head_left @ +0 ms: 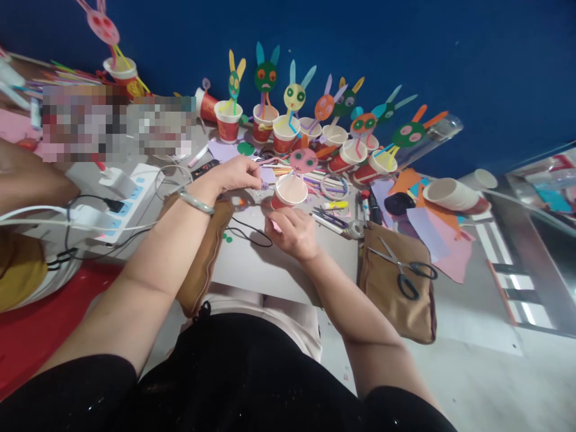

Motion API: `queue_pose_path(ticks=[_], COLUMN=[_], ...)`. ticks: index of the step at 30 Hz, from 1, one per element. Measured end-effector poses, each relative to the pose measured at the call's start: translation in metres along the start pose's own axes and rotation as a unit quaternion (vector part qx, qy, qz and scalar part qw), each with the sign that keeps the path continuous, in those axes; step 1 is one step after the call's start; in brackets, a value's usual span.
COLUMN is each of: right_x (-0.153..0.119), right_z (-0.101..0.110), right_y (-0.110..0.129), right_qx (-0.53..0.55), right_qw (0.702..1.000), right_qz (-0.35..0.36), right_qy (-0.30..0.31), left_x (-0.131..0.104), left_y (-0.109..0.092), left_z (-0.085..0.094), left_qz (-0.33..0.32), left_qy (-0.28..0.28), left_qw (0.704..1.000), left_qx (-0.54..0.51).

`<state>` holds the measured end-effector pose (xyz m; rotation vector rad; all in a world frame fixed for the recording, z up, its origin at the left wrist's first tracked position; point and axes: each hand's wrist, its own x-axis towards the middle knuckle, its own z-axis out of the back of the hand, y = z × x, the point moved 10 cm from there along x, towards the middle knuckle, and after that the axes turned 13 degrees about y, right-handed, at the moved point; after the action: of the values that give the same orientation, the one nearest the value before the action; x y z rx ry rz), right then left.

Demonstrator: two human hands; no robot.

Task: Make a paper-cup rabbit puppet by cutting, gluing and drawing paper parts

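Observation:
My left hand (240, 174) hovers over the table left of the nearest paper cup, its thumb and fingers pinched together. What it pinches, if anything, is too small to make out; a purple scrap (265, 186) lies by the fingertips. My right hand (293, 233) is closed just in front of the cup, with a small pink piece (275, 225) showing at its fingers. Between and beyond both hands stands the white and red paper cup (290, 191), with a pink paper rabbit face (303, 160) rising from it.
Several cups with paper rabbit figures (294, 96) line the blue wall. Scissors (402, 267) lie on a brown pouch (382, 300) at right, near stacked cups (450, 195) and coloured paper (427, 231). A power strip (130, 201) with cables and another person's arm (31, 174) are at left.

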<state>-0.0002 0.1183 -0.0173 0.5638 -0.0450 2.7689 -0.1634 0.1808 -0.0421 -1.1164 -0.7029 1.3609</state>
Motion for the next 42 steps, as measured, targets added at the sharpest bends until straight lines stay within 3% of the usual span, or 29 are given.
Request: queue_pose_path(ticks=[2,4,9,12,20,28,32,42], right_x=[-0.002,-0.002,0.005,0.004,-0.003,-0.001,0.01,0.04], right_z=[0.01,0.013,-0.015,-0.025,0.011,0.016,0.011,-0.005], right_y=[0.011,0.015,0.014,0.011,-0.003,-0.017,-0.023,-0.029], right_qx=[-0.038,-0.053,-0.08,-0.077,-0.079,-0.063,-0.046,-0.008], right_qw=[0.997,0.995,0.996,0.994,0.994,0.989,0.993,0.998], right_qz=[0.032,0.043,0.017,-0.003,-0.026,-0.063,-0.071,-0.064], right_qy=[-0.061,-0.075,0.044,0.071,-0.075,-0.116,-0.081,0.019], left_x=[0.001,0.001,0.002,0.003,0.003,0.004,0.005,0.002], left_y=[-0.001,-0.001,0.0,-0.002,-0.009,-0.009,-0.011,-0.012], left_z=[0.001,0.0,0.002,0.002,0.0,0.0,-0.002,0.003], left_qz=[-0.007,-0.009,0.0,-0.008,-0.013,-0.021,-0.036,-0.022], left_qy=[-0.002,0.003,0.001,-0.002,0.01,0.016,0.028,-0.005], left_qw=[1.0,1.0,0.999,0.998,0.996,0.996,0.997,0.999], left_qx=[0.004,0.01,0.039,0.06,0.089,0.084,0.069,0.039])
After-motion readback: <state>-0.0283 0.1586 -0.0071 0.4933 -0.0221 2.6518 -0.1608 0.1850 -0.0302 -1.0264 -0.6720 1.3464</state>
